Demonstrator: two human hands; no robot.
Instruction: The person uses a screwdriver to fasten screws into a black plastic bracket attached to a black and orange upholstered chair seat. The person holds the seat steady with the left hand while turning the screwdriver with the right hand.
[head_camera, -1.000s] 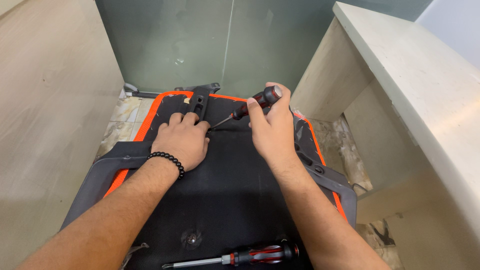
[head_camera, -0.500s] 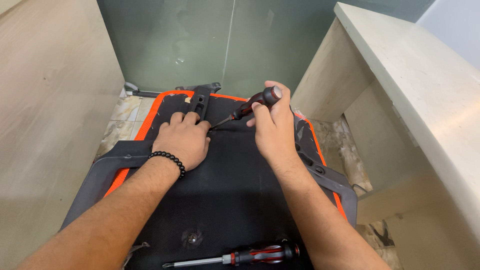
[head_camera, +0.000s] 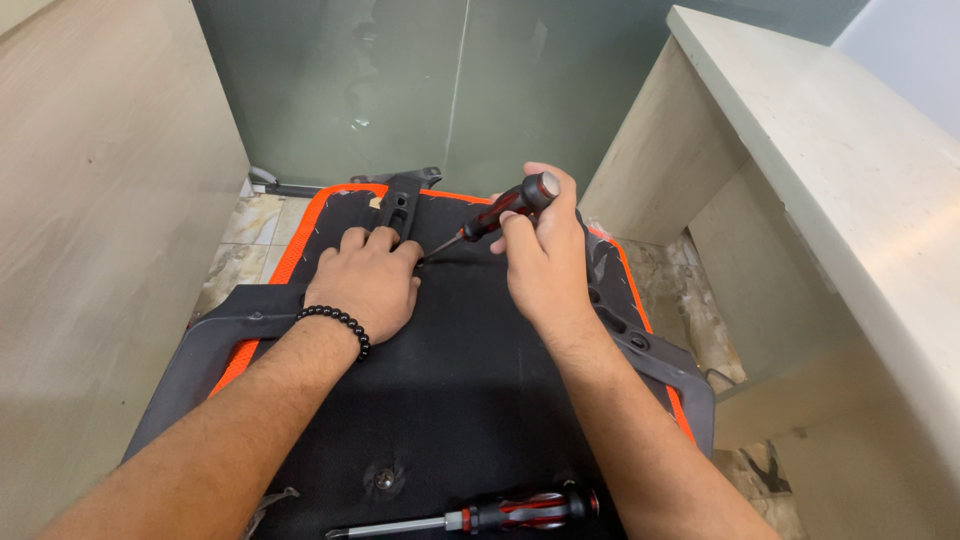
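A black fabric-covered seat panel (head_camera: 440, 400) with an orange rim lies flat below me. My left hand (head_camera: 365, 280), a black bead bracelet on its wrist, presses palm-down on the panel just below a dark plastic bracket (head_camera: 398, 205) at the far edge. My right hand (head_camera: 540, 265) grips a red-and-black screwdriver (head_camera: 500, 212), tilted with its tip down on the panel beside my left fingers. A second red-and-black screwdriver (head_camera: 500, 512) lies loose on the near part of the panel.
A grey frame arm (head_camera: 230, 335) sticks out at the panel's left, another (head_camera: 650, 355) at its right. A screw boss (head_camera: 383, 478) sits near the front. Beige walls stand left and right, frosted glass (head_camera: 420, 90) behind, marbled floor tiles (head_camera: 240, 245) around.
The right hand has shifted the held screwdriver slightly; the left hand stays pressed on the panel. The loose screwdriver has not moved.
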